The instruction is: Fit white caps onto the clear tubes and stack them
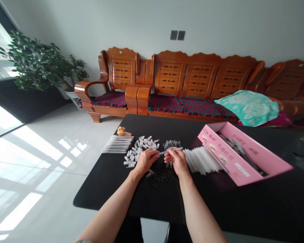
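Note:
Both my hands meet over the middle of a black table (pixel 142 199). My right hand (pixel 176 159) pinches a thin pale pen barrel (pixel 172 150) that lies crosswise, and my left hand (pixel 146 160) closes on its left end. Under and between the hands lie several small black caps (pixel 160 175). Behind them stands a bunch of thin pen refills (pixel 171 144). A heap of short white caps (pixel 141 148) lies left of my left hand.
A row of white tubes (pixel 118 144) lies at the table's left edge beside a small tan figurine (pixel 121 131). More white barrels (pixel 202 160) lie to the right, against an open pink box (pixel 243 162). Wooden sofas and a potted plant stand behind.

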Motion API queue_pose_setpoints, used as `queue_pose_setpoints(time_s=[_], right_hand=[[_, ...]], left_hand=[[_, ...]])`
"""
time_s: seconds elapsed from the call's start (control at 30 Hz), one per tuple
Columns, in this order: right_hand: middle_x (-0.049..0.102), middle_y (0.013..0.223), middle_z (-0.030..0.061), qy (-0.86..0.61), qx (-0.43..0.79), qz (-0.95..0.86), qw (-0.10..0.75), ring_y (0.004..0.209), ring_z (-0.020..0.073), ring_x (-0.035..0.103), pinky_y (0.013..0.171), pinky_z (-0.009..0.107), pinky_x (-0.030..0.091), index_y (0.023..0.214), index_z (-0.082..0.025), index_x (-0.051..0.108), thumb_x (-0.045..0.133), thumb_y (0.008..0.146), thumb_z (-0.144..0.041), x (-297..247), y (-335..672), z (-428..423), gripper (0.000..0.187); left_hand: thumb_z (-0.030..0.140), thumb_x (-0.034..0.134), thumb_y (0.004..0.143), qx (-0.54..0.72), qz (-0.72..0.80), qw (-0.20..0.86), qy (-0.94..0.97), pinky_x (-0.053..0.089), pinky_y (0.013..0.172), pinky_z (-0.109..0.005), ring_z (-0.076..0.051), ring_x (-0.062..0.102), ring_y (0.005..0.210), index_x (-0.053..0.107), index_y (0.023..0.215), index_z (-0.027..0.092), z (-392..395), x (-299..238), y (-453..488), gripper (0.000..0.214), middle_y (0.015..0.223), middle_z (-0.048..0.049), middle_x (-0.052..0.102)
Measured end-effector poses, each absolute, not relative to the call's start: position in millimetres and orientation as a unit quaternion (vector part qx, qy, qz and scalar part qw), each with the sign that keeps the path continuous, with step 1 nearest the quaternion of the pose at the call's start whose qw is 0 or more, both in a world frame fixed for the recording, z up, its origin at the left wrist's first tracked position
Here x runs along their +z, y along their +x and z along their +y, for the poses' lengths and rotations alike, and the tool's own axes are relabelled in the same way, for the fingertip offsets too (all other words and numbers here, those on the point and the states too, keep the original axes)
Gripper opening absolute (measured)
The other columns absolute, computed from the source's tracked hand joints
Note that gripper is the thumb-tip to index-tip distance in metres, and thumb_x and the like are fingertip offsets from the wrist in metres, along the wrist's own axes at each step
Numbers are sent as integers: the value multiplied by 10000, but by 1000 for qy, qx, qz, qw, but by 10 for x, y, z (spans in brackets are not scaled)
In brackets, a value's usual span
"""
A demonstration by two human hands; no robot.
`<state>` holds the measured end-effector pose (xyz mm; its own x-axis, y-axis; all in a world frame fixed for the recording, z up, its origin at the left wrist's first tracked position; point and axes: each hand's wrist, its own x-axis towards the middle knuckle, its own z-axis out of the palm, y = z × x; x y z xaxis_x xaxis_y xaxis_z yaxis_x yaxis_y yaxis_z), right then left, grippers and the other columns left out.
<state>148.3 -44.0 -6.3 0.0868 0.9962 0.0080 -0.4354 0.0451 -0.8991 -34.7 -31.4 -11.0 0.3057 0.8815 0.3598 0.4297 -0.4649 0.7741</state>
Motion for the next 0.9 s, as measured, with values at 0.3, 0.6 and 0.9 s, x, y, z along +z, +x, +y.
queue_pose_setpoints(time_s=[0.3, 0.6, 0.9], right_hand=[[712, 605, 24, -386, 592, -337, 622, 457, 164, 675, 423, 238, 571, 798, -145, 650, 776, 702, -336, -108, 1519, -407, 249], [689, 548, 15, -410, 602, -323, 604, 389, 155, 638, 340, 220, 534, 742, -138, 633, 797, 673, -378, -54, 1516, -440, 299], [715, 608, 38, -396, 592, -331, 619, 430, 168, 664, 381, 236, 556, 972, -125, 649, 758, 734, -433, -40, 1501, -436, 405]], left_hand=[[295, 551, 917, 409, 444, 161, 781, 442, 602, -198, -104, 563, 634, 719, 890, 175, -404, -80, -235, 209, 730, -19, 599], [297, 442, 972, 405, 412, 81, 812, 463, 643, -219, -122, 576, 677, 698, 926, 170, -444, -135, -204, 290, 755, -43, 601], [304, 538, 921, 462, 473, 176, 729, 492, 719, -226, -131, 633, 765, 720, 981, 211, -312, -36, -386, 212, 882, -40, 665]])
